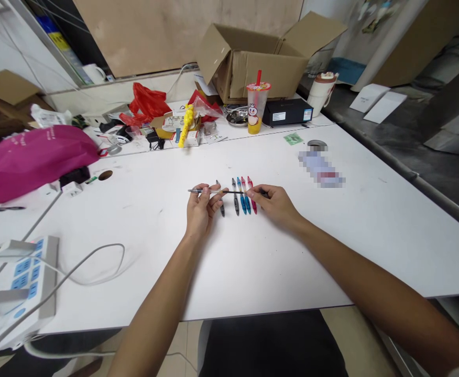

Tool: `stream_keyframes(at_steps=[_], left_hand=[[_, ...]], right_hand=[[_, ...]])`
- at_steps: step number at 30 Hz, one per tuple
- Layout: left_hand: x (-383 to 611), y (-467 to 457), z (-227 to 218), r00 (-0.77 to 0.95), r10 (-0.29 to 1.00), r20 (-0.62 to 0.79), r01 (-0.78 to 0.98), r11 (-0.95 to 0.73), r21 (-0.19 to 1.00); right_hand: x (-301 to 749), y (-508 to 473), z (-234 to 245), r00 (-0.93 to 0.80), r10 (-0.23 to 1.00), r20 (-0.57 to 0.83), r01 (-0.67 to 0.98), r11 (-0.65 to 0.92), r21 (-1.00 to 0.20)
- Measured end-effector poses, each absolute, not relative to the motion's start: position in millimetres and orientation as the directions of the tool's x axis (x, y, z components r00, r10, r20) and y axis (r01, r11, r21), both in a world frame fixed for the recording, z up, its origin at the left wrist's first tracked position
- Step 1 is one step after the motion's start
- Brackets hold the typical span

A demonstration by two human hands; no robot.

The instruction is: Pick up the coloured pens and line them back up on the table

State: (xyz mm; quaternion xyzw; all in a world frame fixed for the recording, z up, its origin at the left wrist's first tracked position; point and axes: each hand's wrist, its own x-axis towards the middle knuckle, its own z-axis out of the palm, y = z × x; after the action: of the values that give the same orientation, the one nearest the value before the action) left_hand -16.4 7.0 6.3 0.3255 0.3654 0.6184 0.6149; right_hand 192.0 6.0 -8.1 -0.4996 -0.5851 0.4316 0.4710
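My left hand [200, 209] is closed on a slim, clear-looking pen barrel [194, 190] held roughly level above the table. From the barrel's right side a thin dark pen refill [233, 192] runs across to my right hand [274, 203]. The fingers of that hand pinch the refill's right end, and a dark piece [264, 193] shows by them, too small to make out. Below and behind the hands lie several pens in a row: a grey pen [236, 198], a blue pen [242, 198] and a pink pen [253, 201] among them. Another grey pen [222, 209] is partly covered by my left fingers.
A white power strip [48, 277] with a looping cable [96, 251] occupies the left front. A magenta bag [44, 157] sits at the left. Along the back stand a cardboard box [261, 73], a drink cup [255, 112], a black box [286, 112] and a yellow toy stick [186, 125].
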Motion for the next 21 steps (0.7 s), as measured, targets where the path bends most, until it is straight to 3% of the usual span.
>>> stream_keyframes(at_steps=[10,21], left_hand=[[-17,9,2,-0.061,0.997,-0.053,-0.490,0.016,0.872],[-30,13,8,-0.304,0.939,-0.160,-0.530,-0.027,0.847]], right_hand=[[191,4,-2,0.018,0.992,0.123,0.172,0.118,-0.978],[199,9,-2,0.066,0.986,0.152,0.190,0.137,-0.972]])
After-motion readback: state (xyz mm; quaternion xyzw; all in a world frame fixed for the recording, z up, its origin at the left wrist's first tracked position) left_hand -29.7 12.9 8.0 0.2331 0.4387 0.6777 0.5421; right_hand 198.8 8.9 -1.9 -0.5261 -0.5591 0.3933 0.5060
